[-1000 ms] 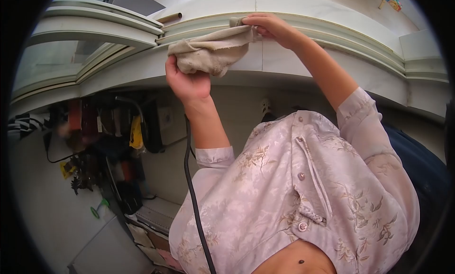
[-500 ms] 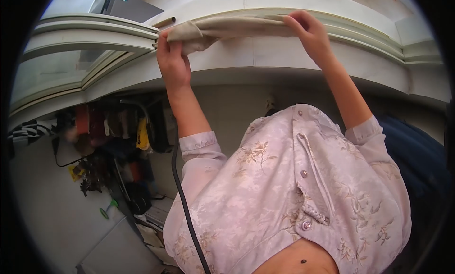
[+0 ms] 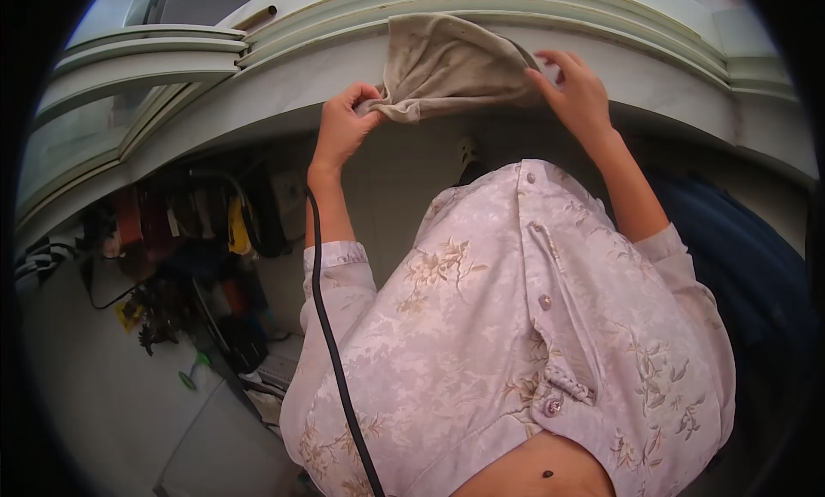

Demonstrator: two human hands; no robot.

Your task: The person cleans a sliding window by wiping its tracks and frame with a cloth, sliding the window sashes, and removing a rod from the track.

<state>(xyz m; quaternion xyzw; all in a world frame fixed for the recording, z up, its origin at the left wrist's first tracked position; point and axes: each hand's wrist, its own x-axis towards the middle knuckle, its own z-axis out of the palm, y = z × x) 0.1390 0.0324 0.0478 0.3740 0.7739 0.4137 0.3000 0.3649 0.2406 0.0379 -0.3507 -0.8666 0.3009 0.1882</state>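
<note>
A damp-looking grey-beige cloth (image 3: 451,67) is partly spread and creased at the front edge of the white ledge. My left hand (image 3: 344,123) pinches its bunched left corner between thumb and fingers. At the cloth's right edge is my right hand (image 3: 577,93), thumb and index finger apart. Its thumb tip meets or nearly meets the fabric; I cannot tell whether the other fingers touch it.
The white ledge (image 3: 284,101) runs across in front of me, with pale sliding-window tracks (image 3: 610,41) behind it. A framed glass pane (image 3: 94,123) stands at left. Below are cluttered items, including a yellow object (image 3: 239,226). A black cord (image 3: 331,325) hangs along my left side.
The cloth was a long folded strip stretched between both hands; now it is opened wider and nearer to me. My left hand has moved right and down, and the right fingers have spread.
</note>
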